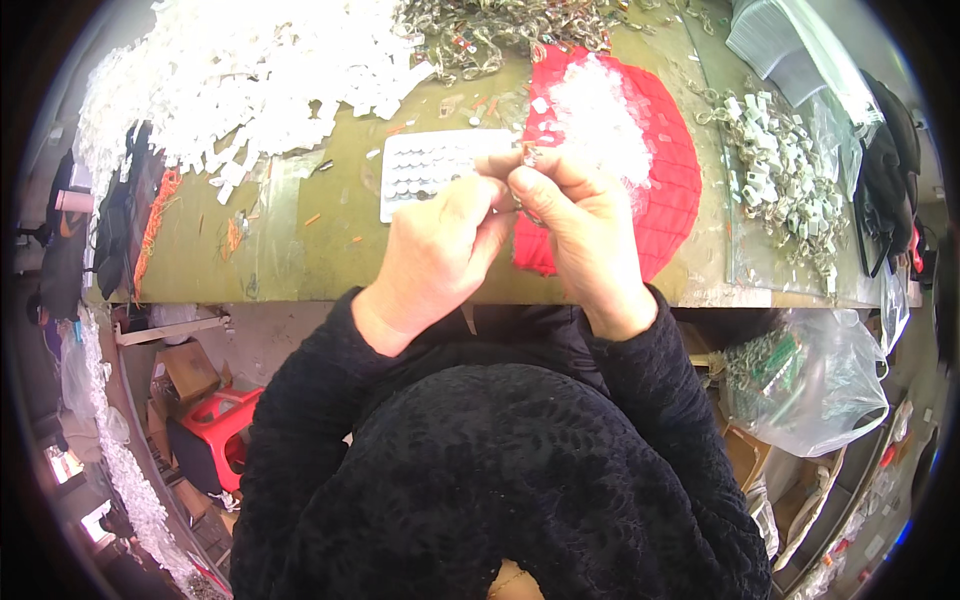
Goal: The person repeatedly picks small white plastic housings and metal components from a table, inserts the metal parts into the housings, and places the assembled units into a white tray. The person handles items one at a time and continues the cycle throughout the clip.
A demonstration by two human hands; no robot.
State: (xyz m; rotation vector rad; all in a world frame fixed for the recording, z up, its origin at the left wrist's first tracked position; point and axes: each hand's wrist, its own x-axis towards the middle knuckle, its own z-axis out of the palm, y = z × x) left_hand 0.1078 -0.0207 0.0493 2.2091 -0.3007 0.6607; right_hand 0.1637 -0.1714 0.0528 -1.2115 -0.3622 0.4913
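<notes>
My left hand and my right hand meet over the near part of the table, fingertips together. Both are closed in a pinch around a small shiny metal piece, with a reddish bit at its top; the fingers cover most of it. Partly behind my left hand lies a white sheet with rows of small silvery discs. Under and beyond my right hand is a red cloth bearing a heap of clear plastic pieces.
A large pile of white tags covers the table's far left. Metal clasps and chains are heaped at the back. On the right lie white pieces with metal chains. An orange string bundle hangs over the left edge; below stands a red stool.
</notes>
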